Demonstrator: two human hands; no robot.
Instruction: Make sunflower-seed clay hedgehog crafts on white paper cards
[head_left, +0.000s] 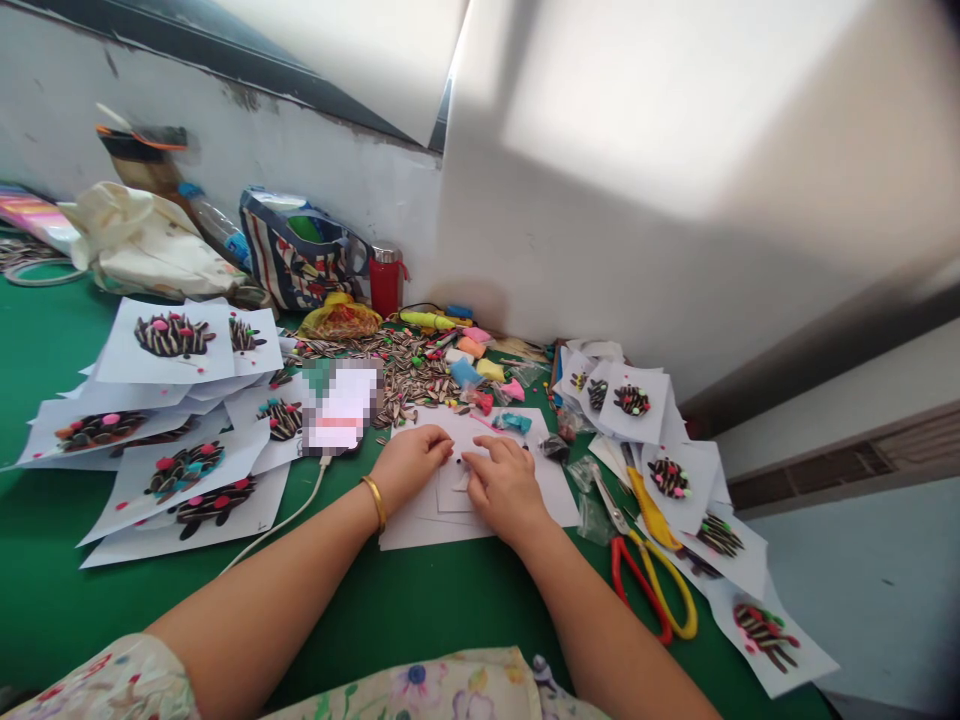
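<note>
My left hand (411, 466), with a gold bangle at the wrist, rests over white paper (409, 520). Its thumb and fingertips are pressed together; whatever may be between them is too small to make out. My right hand (508, 487) lies on the same paper, fingers apart and index finger stretched toward a tiny black dot (459, 461). A smaller white sheet (454, 497) is under the right fingers. Just beyond the hands lie a blue clay packet (512, 422) and striped sunflower seeds (412, 375).
Paper sheets with seed-and-clay hedgehog pictures pile up at left (169, 365) and right (641, 385). Red-and-yellow scissors (637, 570) lie right of my right arm. A phone (337, 410) with a white cable (300, 510) sits left. A red bottle (386, 280) stands by the wall.
</note>
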